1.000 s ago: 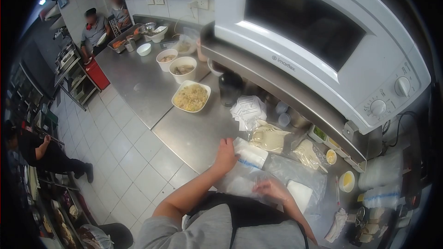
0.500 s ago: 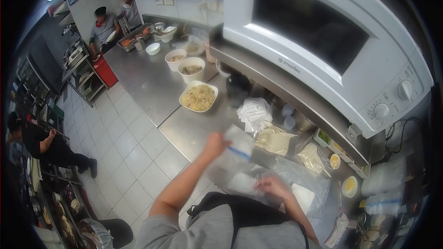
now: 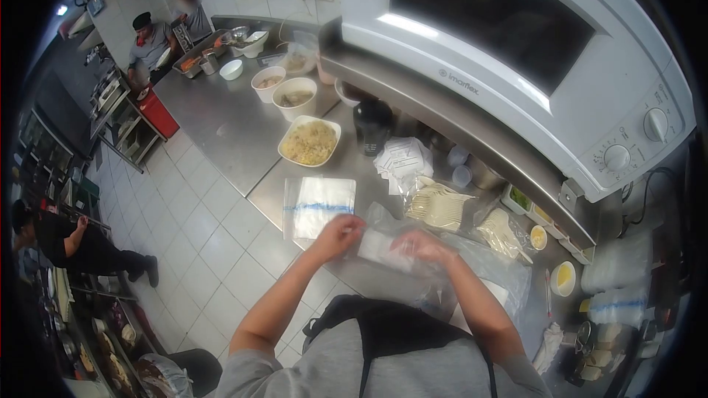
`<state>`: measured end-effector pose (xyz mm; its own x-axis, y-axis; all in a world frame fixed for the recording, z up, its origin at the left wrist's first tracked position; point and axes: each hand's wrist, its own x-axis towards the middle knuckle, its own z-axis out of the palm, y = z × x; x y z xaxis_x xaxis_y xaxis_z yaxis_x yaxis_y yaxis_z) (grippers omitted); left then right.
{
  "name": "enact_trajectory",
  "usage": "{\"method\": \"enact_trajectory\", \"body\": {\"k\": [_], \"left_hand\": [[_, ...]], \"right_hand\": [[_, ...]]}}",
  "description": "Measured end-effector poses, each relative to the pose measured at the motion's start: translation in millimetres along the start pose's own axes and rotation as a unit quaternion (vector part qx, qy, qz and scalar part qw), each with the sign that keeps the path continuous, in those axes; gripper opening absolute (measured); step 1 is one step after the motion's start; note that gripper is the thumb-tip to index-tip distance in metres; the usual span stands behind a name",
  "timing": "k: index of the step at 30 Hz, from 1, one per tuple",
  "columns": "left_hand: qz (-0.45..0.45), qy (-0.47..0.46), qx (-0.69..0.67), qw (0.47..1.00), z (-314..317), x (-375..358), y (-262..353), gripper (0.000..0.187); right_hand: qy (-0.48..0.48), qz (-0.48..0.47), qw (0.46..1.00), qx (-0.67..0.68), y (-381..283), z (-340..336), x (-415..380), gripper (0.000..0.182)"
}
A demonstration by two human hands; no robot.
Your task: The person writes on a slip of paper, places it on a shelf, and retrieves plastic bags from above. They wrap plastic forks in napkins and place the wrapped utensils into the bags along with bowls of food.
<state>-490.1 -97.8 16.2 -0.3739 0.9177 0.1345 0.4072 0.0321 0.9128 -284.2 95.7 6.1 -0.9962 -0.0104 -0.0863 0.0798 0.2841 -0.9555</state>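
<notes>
My left hand (image 3: 341,236), fingers pinched, grips the left edge of a clear plastic bag (image 3: 431,287) with something white and folded (image 3: 385,248) in it. My right hand (image 3: 423,245) is closed on the right side of the same bag. The bag hangs between both hands at the counter's front edge. Just beyond my left hand, a flat clear packet with white contents and a blue stripe (image 3: 322,206) lies on the steel counter. Past it stands a white bowl of fried rice (image 3: 310,141).
Two white tubs of food (image 3: 294,97) stand beyond the rice. Packs of wooden cutlery (image 3: 436,203), crumpled paper (image 3: 403,164) and a black bottle (image 3: 372,127) line the back, below a shelf with a white oven (image 3: 501,37). Co-workers (image 3: 153,48) stand at far left.
My left hand has set the blue-striped packet down near the rice bowl and moved back to the bag. My right hand has lifted the bag up and forward.
</notes>
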Motion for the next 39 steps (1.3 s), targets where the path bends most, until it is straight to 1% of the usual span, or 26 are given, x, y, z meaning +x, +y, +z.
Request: {"method": "enact_trajectory", "body": {"k": [1, 2, 4, 6, 8, 9, 11, 13, 14, 15, 17, 20, 21, 22, 23, 24, 25, 26, 27, 28, 29, 30, 32, 33, 35, 39], "left_hand": [[-0.029, -0.074, -0.110, 0.991, 5, 1, 2, 0.030], [-0.028, -0.076, -0.111, 0.991, 7, 4, 4, 0.030], [-0.119, -0.142, -0.131, 0.974, 6, 7, 7, 0.030], [-0.123, -0.136, -0.138, 0.973, 5, 7, 7, 0.032], [-0.124, -0.128, -0.144, 0.973, 1, 8, 12, 0.035], [-0.155, -0.122, -0.157, 0.968, -2, 7, 15, 0.037], [-0.186, -0.117, -0.171, 0.960, 1, 4, 11, 0.039], [-0.077, -0.085, -0.202, 0.973, 8, 3, 0, 0.040], [-0.078, -0.087, -0.202, 0.972, 9, 3, 0, 0.040], [-0.060, -0.075, -0.184, 0.978, 10, 2, -1, 0.042], [-0.042, -0.063, -0.165, 0.983, 9, 2, 5, 0.043], [-0.073, -0.036, -0.191, 0.978, 7, -5, 19, 0.042], [0.003, 0.008, -0.048, 0.999, 7, -8, 25, 0.044], [0.079, 0.051, 0.096, 0.991, 9, -11, 28, 0.045], [0.080, 0.048, 0.094, 0.991, 17, -14, 21, 0.045], [0.134, 0.035, 0.097, 0.986, 29, -19, 10, 0.046], [0.187, 0.022, 0.100, 0.977, 35, -19, 14, 0.047], [0.188, 0.021, 0.098, 0.977, 42, -15, 19, 0.047], [0.202, -0.033, 0.151, 0.967, 51, -10, 24, 0.047], [0.215, -0.087, 0.204, 0.951, 59, -4, 33, 0.047], [0.179, -0.096, 0.248, 0.947, 69, 1, 34, 0.047], [0.183, -0.096, 0.245, 0.947, 73, 4, 33, 0.047], [0.146, -0.119, 0.358, 0.914, 83, 10, 33, 0.048], [0.149, -0.121, 0.355, 0.915, 87, 11, 33, 0.048], [0.097, -0.182, 0.422, 0.883, 89, 10, 34, 0.055], [0.046, -0.198, 0.408, 0.890, 89, -7, 37, 0.058]], "right_hand": [[-0.024, 0.018, 0.999, 0.022, 3, 3, 4, 0.027], [-0.047, 0.036, 0.997, 0.044, 7, 5, 6, 0.027], [-0.052, 0.056, 0.997, 0.022, 2, 7, 4, 0.027], [-0.059, 0.072, 0.996, -0.002, -3, 10, 3, 0.027], [0.091, -0.078, 0.991, -0.060, -3, 16, -2, 0.026], [0.090, -0.079, 0.991, -0.061, -3, 17, -6, 0.026], [0.191, -0.013, 0.982, -0.001, -6, 21, -19, 0.025], [0.142, 0.017, 0.990, 0.000, -2, 18, -17, 0.025], [0.094, 0.044, 0.995, 0.002, -1, 18, -15, 0.024], [0.095, 0.044, 0.994, 0.003, 0, 21, -13, 0.024], [0.105, 0.143, 0.984, 0.016, -7, 26, -8, 0.022], [0.082, 0.145, 0.986, -0.011, -20, 22, -11, 0.024], [0.083, 0.146, 0.986, -0.013, -25, 18, -15, 0.024], [0.088, 0.081, 0.992, -0.047, -29, 12, -20, 0.025], [0.092, 0.017, 0.992, -0.081, -31, 8, -26, 0.025], [0.094, 0.020, 0.992, -0.080, -29, 6, -33, 0.025], [0.127, 0.076, 0.989, -0.010, -26, 4, -42, 0.027], [0.158, 0.129, 0.977, 0.059, -24, 0, -50, 0.030], [0.159, 0.130, 0.977, 0.058, -21, -1, -59, 0.030], [0.209, 0.137, 0.930, 0.269, -22, 1, -68, 0.036], [0.250, 0.137, 0.837, 0.467, -22, 4, -76, 0.046], [0.254, 0.137, 0.838, 0.464, -22, 7, -84, 0.046], [0.255, 0.115, 0.795, 0.538, -45, 18, -92, 0.068], [0.260, 0.116, 0.794, 0.537, -41, 23, -94, 0.068], [0.285, 0.187, 0.903, 0.261, -32, 31, -93, 0.083], [0.280, 0.199, 0.932, 0.117, -39, 34, -84, 0.091]]}}
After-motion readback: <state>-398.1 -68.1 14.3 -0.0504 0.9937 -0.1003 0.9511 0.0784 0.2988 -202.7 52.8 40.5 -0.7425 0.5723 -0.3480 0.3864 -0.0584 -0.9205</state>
